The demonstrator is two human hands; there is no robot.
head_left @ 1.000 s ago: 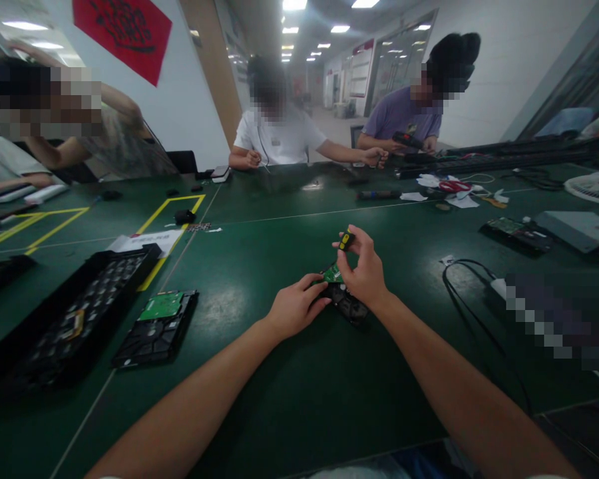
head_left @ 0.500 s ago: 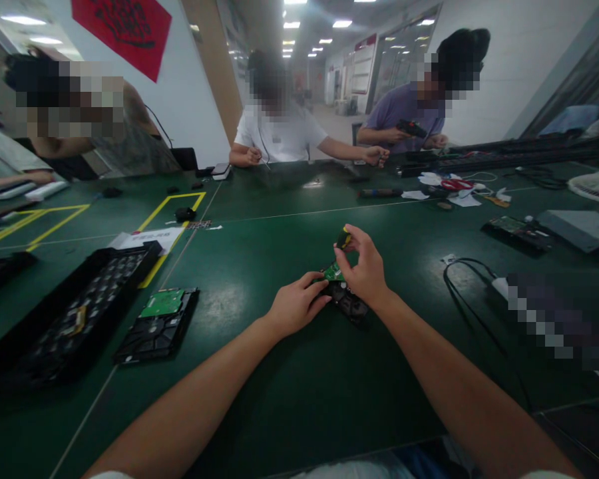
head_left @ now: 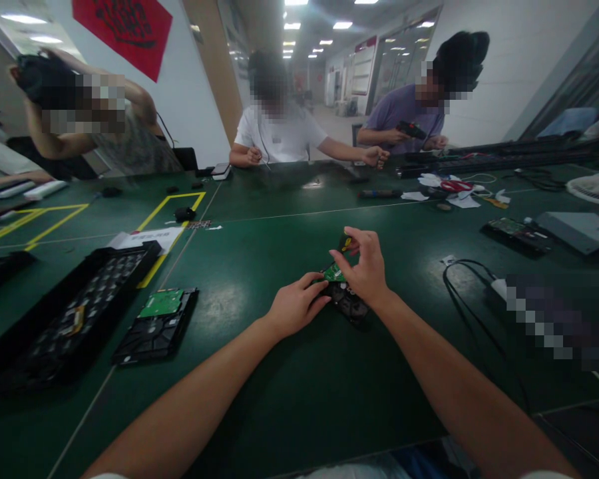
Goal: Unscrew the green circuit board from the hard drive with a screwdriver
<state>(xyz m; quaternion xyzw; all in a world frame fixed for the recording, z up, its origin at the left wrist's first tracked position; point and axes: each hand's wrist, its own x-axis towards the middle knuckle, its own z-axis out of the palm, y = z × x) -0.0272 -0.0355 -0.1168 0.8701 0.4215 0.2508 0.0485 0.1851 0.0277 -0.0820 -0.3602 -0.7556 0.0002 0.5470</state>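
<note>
A hard drive with a green circuit board lies on the table in front of me. My left hand grips its left edge, fingertips on the board's side and thumb lower down. Above the board, my right hand pinches the black and yellow handle of a screwdriver between thumb and fingers. The screwdriver's tip is too small to make out. Part of the drive is hidden behind my right hand. Off to the left lies a second hard drive, its green board facing up.
A long black tray stands at the left. To the right are a cable, another drive and a grey metal box. Across the green table, several people sit; one holds a power tool.
The fingers of my right hand have shifted on the screwdriver's handle, the thumb moving slightly left. My left hand and the drive stay put. A person at far left has raised their arms.
</note>
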